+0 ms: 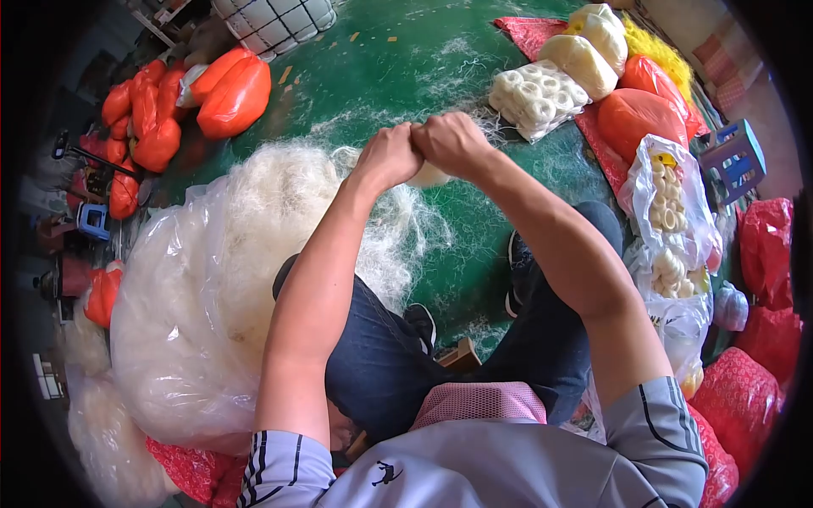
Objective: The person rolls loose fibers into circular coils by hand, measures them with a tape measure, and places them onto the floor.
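My left hand (391, 154) and my right hand (453, 144) meet in front of me, knuckles touching, both closed in fists. A pale tuft of fibre (430, 176) shows just below them, and what lies inside the fingers is mostly covered. A big heap of cream-white loose fibre (279, 220) spills out of a clear plastic bag (165, 305) to the left of my legs. Loose strands (415, 233) trail from the heap onto the floor under my left hand.
Stray fibres litter the green floor (381, 80). On the right are a pack of white fibre rings (542, 95), a white bag of rings (669, 199), red bags (644, 118) and a blue stool (735, 161). Orange bags (235, 93) stand back left, near a caged white tank (275, 21).
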Demonstrator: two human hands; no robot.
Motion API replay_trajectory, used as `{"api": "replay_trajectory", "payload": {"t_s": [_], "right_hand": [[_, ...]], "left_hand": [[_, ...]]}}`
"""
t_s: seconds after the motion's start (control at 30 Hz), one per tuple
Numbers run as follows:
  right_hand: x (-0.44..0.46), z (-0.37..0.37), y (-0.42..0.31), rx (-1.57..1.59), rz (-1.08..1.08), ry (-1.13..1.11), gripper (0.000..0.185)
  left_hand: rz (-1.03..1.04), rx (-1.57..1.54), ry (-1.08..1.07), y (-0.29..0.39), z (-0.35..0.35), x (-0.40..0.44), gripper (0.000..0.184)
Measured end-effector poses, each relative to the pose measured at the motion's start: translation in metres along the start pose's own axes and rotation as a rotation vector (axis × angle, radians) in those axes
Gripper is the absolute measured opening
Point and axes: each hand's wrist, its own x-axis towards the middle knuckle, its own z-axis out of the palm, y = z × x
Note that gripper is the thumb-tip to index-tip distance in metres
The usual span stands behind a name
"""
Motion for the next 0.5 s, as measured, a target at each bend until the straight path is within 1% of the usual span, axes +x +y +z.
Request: {"api": "replay_trajectory", "payload": {"t_s": [0.1,0.2,0.23,0.3,0.4,0.43,0.5], "right_hand": [[-0.001,0.009,-0.005,-0.010,0.008,0.030,0.014],[-0.002,0.009,0.010,0.118,0.021,0.062,0.015],[-0.001,0.010,0.014,0.127,0.059,-0.030,0.016],[-0.001,0.012,0.017,0.138,0.024,-0.044,0.017],[-0.003,0.002,0.011,0.101,-0.004,-0.100,0.018],[-0.003,-0.004,0.004,0.081,-0.013,-0.127,0.019],[-0.001,-0.003,0.000,0.048,0.026,-0.089,0.018]], "left_hand": [[-0.046,-0.021,-0.119,-0.003,-0.011,0.003,0.036],[-0.093,-0.084,-0.016,-0.012,-0.001,0.009,0.037],[-0.083,-0.086,-0.014,-0.015,0.002,0.011,0.037],[-0.060,-0.087,-0.016,-0.014,0.002,0.011,0.037],[0.022,-0.041,-0.078,-0.004,-0.006,-0.001,0.036],[0.016,-0.040,-0.081,-0.005,-0.003,0.000,0.036],[0.004,-0.042,-0.071,-0.009,0.001,0.005,0.035]]}}
